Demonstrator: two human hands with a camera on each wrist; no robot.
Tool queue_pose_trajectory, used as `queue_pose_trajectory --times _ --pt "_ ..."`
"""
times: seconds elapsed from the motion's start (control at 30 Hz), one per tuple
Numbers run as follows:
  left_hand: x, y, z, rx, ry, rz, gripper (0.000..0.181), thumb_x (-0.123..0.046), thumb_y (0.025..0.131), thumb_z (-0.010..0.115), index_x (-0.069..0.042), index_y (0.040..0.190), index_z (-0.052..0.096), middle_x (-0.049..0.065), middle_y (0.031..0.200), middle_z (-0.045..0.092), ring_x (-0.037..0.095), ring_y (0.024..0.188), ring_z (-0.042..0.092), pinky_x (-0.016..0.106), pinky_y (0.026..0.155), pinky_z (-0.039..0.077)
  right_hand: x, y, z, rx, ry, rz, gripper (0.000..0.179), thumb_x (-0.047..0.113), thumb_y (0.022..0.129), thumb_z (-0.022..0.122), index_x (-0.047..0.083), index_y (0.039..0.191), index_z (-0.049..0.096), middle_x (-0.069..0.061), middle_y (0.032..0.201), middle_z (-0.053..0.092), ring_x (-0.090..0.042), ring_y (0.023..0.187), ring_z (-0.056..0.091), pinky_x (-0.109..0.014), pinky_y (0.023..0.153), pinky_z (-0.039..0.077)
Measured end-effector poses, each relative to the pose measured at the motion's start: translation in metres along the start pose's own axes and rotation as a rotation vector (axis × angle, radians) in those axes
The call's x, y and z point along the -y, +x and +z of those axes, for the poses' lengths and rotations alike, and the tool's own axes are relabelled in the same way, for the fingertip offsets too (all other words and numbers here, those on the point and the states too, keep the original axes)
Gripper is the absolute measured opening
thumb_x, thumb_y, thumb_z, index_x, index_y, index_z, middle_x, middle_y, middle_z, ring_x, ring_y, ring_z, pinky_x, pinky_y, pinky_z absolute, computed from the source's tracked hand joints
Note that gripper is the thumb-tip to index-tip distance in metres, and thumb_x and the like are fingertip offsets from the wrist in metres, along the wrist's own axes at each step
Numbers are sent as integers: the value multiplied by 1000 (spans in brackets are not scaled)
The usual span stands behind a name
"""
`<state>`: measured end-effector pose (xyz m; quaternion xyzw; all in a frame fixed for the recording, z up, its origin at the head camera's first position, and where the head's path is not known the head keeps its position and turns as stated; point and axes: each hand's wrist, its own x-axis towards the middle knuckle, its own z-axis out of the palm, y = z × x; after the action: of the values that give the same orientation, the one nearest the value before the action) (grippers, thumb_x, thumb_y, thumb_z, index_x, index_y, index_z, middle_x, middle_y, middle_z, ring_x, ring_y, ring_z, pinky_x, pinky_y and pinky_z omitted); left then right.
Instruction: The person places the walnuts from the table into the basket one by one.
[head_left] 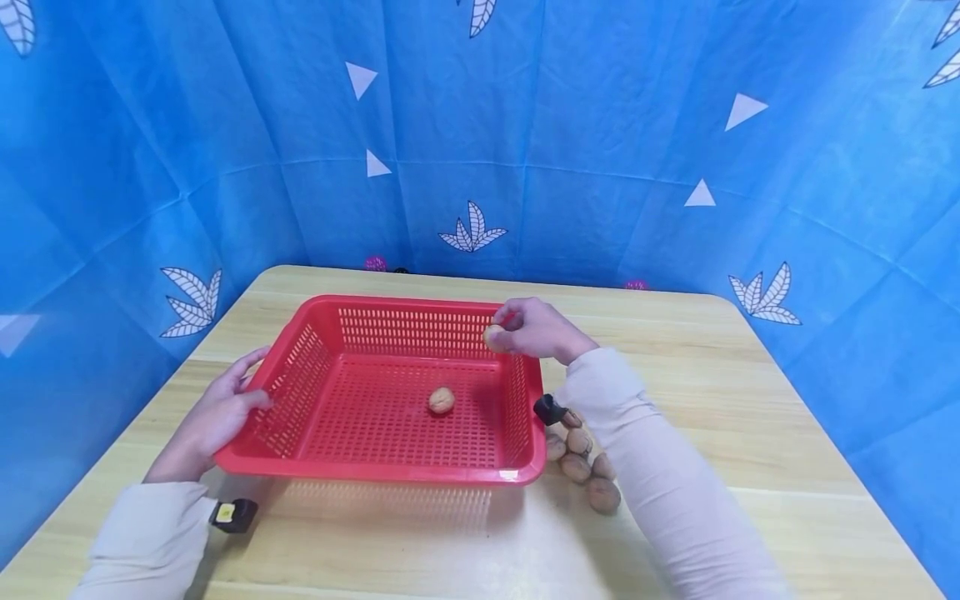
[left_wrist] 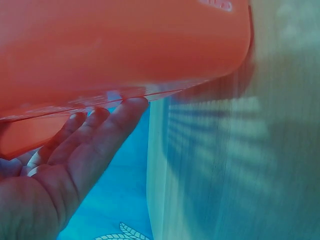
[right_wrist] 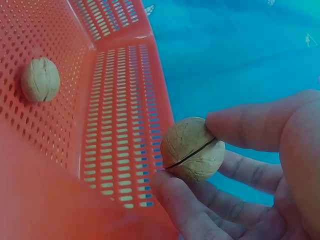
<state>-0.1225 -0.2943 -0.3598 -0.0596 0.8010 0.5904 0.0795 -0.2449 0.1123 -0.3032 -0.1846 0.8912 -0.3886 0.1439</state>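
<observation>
A red plastic basket (head_left: 322, 473) with slotted walls is held at its left side by my left hand (head_left: 217, 417), the thumb lapping over the rim. In the left wrist view, the fingers (left_wrist: 117, 122) of that hand reach under the basket's edge. Over the basket's far right corner, my right hand (head_left: 538, 327) pinches a walnut (right_wrist: 192, 150) between thumb and fingertips; a dark seam line runs across its shell. Another walnut (head_left: 441, 400) lies on the basket's perforated floor, right of its middle.
Several walnuts (head_left: 576, 467) lie on the wooden table (head_left: 675, 333) just right of the basket, partly hidden by the right sleeve (head_left: 660, 475). A blue patterned curtain (head_left: 585, 125) hangs behind and beside the table. Black wrist devices (head_left: 238, 516) sit at both cuffs.
</observation>
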Motion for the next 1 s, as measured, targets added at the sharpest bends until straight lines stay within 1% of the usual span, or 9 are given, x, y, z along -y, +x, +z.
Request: queue_pose_trajectory --times 0.2,0.33,0.43,0.57,0.67,0.83,0.93,1.0 --pt "0 0 0 -3 6 -1 83 -15 97 55 -23 157 0 26 143 33 24 99 64 47 79 56 6 4 6 1 -16 11 32 26 85 73 10 111 63 -8 96 64 -24 89 61 -37 79 52" --pt "0 0 1 -4 -4 -3 82 -14 97 55 -23 157 0 26 143 33 22 98 64 47 79 56 9 7 11 28 -9 9 34 22 85 73 10 115 62 -10 97 63 -24 87 62 -37 79 52" --pt "-1 -1 1 -5 -8 -3 81 -14 97 54 -23 157 0 26 143 33 21 98 64 46 79 56 11 9 16 50 -18 6 33 19 86 72 10 116 62 -10 93 63 -23 83 62 -37 77 52" --pt "0 -1 1 -5 -8 -3 81 -13 97 54 -22 157 -1 26 143 33 20 97 65 46 79 56 12 13 22 62 -45 -5 29 16 86 71 8 112 63 -8 83 65 -20 74 64 -33 73 52" --pt "0 0 1 -2 -5 3 81 -13 98 53 -21 157 -1 27 143 33 19 96 65 45 78 56 13 15 28 74 -52 1 26 16 86 71 8 109 63 -6 79 65 -20 72 65 -31 71 52" --pt "1 0 0 0 -1 -1 82 -13 98 54 -22 157 -2 26 143 33 19 96 65 45 78 56 17 16 35 110 -57 39 27 16 84 74 9 106 60 -8 82 62 -24 74 64 -30 67 53" --pt "0 0 0 2 2 -6 82 -13 97 54 -22 157 -1 27 143 33 20 96 65 45 78 56 18 17 37 121 -105 49 28 16 82 75 10 104 60 -8 82 61 -21 73 60 -29 65 51" --pt "0 1 0 3 6 -8 83 -14 97 55 -22 157 -1 26 143 33 22 97 65 46 78 56 18 18 38 127 -144 53 27 17 81 76 11 102 60 -7 83 61 -20 76 58 -29 65 50"
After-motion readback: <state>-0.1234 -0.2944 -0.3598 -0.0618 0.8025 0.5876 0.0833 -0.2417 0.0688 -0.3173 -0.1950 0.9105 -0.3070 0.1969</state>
